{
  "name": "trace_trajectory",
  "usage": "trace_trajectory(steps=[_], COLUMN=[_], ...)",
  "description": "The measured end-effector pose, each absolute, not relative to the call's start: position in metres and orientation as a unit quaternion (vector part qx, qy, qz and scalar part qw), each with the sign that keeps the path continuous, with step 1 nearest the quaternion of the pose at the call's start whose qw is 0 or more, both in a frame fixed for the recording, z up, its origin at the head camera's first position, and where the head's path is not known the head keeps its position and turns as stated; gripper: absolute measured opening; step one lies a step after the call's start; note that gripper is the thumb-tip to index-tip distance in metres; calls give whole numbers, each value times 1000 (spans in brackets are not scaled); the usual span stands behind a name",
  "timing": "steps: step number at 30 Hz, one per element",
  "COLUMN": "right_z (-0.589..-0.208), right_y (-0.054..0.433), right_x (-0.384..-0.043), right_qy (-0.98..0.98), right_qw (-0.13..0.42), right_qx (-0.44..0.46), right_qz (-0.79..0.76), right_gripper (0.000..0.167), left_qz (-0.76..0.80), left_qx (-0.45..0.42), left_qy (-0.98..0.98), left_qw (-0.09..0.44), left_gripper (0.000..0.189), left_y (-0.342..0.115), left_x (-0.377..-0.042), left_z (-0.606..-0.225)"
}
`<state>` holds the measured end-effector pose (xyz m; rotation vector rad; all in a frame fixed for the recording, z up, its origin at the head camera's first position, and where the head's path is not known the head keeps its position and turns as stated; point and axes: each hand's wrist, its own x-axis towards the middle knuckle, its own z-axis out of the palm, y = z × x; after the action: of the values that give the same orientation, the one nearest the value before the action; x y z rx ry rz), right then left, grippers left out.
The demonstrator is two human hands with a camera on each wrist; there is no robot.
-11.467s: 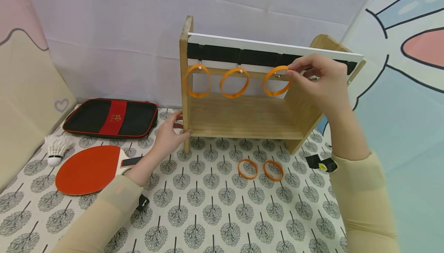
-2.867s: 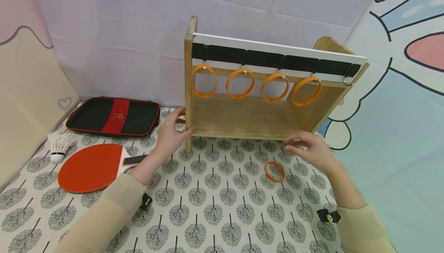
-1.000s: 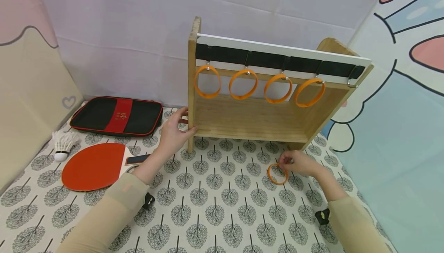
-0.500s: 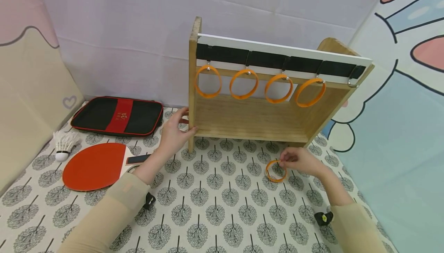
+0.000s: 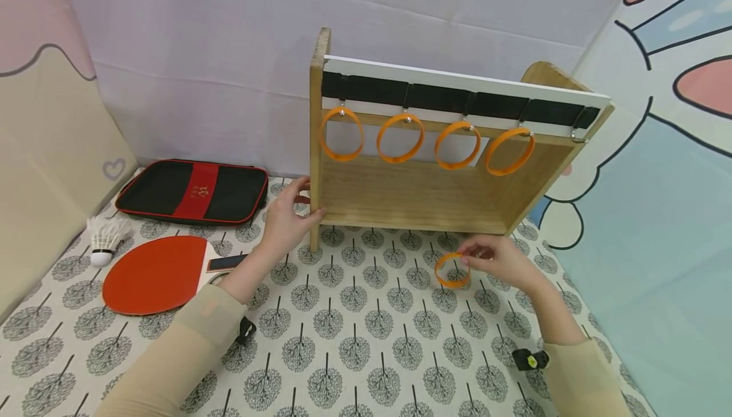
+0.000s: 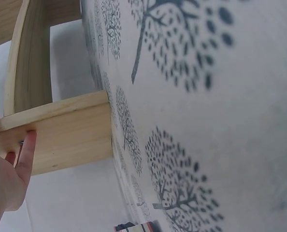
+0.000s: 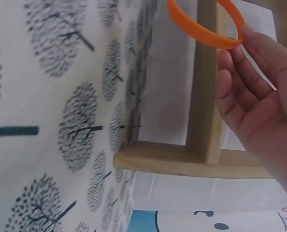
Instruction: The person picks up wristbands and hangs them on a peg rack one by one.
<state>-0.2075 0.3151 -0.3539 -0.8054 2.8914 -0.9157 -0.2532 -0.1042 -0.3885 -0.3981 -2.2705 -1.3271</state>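
In the head view my right hand (image 5: 502,260) pinches an orange silicone wristband (image 5: 452,284) by its upper right edge, just above the cloth. The right wrist view shows the band (image 7: 196,32) between thumb and fingertips. My left hand (image 5: 284,218) grips the left side panel (image 5: 316,150) of a wooden shelf (image 5: 412,204), its thumb in front and fingers partly hidden behind. In the left wrist view, fingers (image 6: 28,152) lie against that panel. Several more orange wristbands (image 5: 341,157) hang from hooks along the white and black bar (image 5: 434,96); the rightmost hook (image 5: 579,139) holds none.
To the left on the tree-patterned cloth (image 5: 343,353) lie a red table tennis paddle (image 5: 154,274), a shuttlecock (image 5: 105,239) and a black and red case (image 5: 157,191). Curtains with cartoon prints stand behind and at the sides.
Between the two oldest frames, the right hand let go of a third band and a fourth came to hang. Since then it has pinched the last band and raised it off the cloth. Left hand stays.
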Motion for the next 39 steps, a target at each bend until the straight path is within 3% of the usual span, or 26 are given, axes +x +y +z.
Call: trace_trajectory(steps=[12,22,39], right_z=[-319,-289,-245], right_y=[306,315,330], right_x=[-191,-184,-190], right_qy=[881,790,592], right_qw=[-65,-143,-270], right_qx=[-250,-297,-297], right_qz=[-397,-517,-699], right_gripper=[19,18,15], left_qz=[-482,-485,-483], left_qx=[-147,-144,-146], left_qy=[-829,-829,-830], left_qw=[242,238,239], left_gripper=[66,66,67], left_y=[-103,-103,-103], left_x=[-251,-251,-252], left_z=[-386,-387,-388])
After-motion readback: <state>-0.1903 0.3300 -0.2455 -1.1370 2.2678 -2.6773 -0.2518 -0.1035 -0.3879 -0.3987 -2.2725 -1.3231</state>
